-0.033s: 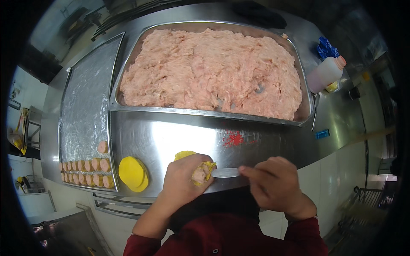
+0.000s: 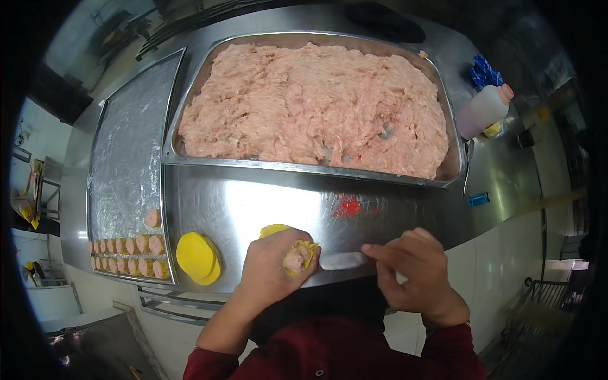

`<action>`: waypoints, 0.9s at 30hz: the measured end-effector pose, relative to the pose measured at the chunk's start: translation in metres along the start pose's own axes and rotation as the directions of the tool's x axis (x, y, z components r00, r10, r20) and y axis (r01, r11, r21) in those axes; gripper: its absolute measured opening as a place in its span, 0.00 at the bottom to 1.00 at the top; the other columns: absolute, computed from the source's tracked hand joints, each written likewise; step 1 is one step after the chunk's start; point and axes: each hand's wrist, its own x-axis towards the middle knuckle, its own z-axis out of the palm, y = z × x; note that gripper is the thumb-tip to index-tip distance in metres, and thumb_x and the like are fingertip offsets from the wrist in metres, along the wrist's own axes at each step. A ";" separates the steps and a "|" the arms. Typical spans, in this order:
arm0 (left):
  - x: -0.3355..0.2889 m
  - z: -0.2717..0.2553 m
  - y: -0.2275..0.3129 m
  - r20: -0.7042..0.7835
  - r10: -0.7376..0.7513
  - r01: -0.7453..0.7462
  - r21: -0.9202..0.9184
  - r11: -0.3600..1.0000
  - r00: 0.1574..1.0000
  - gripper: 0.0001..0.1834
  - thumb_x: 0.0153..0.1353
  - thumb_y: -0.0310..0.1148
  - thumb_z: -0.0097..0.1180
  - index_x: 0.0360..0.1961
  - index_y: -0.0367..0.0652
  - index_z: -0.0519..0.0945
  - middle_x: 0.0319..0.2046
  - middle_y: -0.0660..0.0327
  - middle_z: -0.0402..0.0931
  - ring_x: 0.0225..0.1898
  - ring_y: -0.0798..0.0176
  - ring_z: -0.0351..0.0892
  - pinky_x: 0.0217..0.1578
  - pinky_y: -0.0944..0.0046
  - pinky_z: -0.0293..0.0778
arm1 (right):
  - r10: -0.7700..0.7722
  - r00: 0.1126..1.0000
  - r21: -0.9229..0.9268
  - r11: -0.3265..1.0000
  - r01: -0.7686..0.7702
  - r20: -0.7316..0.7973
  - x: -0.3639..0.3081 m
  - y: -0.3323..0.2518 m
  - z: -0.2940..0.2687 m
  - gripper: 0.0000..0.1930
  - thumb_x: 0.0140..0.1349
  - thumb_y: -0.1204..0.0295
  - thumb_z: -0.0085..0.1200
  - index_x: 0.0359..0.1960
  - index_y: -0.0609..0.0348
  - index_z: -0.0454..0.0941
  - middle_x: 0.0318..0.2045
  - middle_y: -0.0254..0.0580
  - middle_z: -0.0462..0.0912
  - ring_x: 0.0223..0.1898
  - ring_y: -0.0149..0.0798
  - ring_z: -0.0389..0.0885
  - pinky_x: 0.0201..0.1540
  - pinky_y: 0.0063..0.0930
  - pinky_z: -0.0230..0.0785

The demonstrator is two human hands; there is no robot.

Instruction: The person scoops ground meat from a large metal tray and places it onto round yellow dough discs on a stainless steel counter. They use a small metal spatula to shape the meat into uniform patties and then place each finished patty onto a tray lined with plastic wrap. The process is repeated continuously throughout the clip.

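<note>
My left hand is closed around a dumpling, its yellow wrapper ruffled about a top of pale pink meat filling. Just to the right, my right hand grips a flat-bladed spreader. The blade points left at the dumpling, with a small gap between them; its handle is hidden in my palm. Behind my left hand a yellow wrapper shows in part. A few round yellow wrappers lie stacked farther left. Beyond my hands, pink minced meat fills a big steel pan.
At the left, a film-lined tray carries rows of finished dumplings at its near end. Small red bits are scattered on the steel table. A bottle, crumpled blue plastic and a small blue item are at the right.
The spreader's blade has moved slightly right and nearer to me, off the dumpling's edge. My right hand has shifted a little with it; my left hand has barely moved.
</note>
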 end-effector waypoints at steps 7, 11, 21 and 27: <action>-0.001 0.008 0.003 0.066 0.084 -0.070 -0.180 0.981 0.994 0.19 0.50 0.29 0.77 0.43 0.44 0.84 0.31 0.58 0.84 0.31 0.53 0.86 0.33 0.60 0.80 | 0.098 0.995 0.136 0.986 -0.093 -0.028 0.007 0.014 0.012 0.13 0.52 0.65 0.74 0.23 0.53 0.80 0.18 0.33 0.75 0.21 0.39 0.73 0.31 0.34 0.58; 0.002 0.009 0.001 0.112 0.272 -0.264 -0.083 0.961 0.956 0.21 0.49 0.28 0.77 0.45 0.43 0.84 0.31 0.58 0.84 0.31 0.51 0.85 0.33 0.60 0.79 | -0.032 0.999 0.111 0.993 0.037 -0.044 0.016 0.016 0.028 0.17 0.51 0.61 0.76 0.21 0.52 0.77 0.17 0.33 0.73 0.21 0.39 0.72 0.31 0.34 0.57; 0.004 0.015 0.006 -0.019 0.147 -0.148 -0.143 0.979 0.989 0.17 0.48 0.22 0.75 0.39 0.39 0.83 0.42 0.55 0.87 0.34 0.61 0.87 0.40 0.64 0.80 | 0.018 0.999 0.149 0.989 -0.013 -0.031 0.004 0.026 0.020 0.18 0.49 0.57 0.78 0.20 0.49 0.79 0.18 0.30 0.74 0.21 0.36 0.72 0.32 0.32 0.57; 0.000 0.021 0.005 0.051 -0.052 0.070 -0.470 0.880 0.997 0.13 0.52 0.19 0.70 0.39 0.38 0.83 0.39 0.58 0.87 0.35 0.68 0.85 0.39 0.66 0.79 | -0.056 0.997 0.145 0.987 0.063 -0.048 0.007 0.021 0.027 0.21 0.47 0.55 0.80 0.19 0.49 0.78 0.19 0.29 0.73 0.22 0.36 0.72 0.32 0.32 0.57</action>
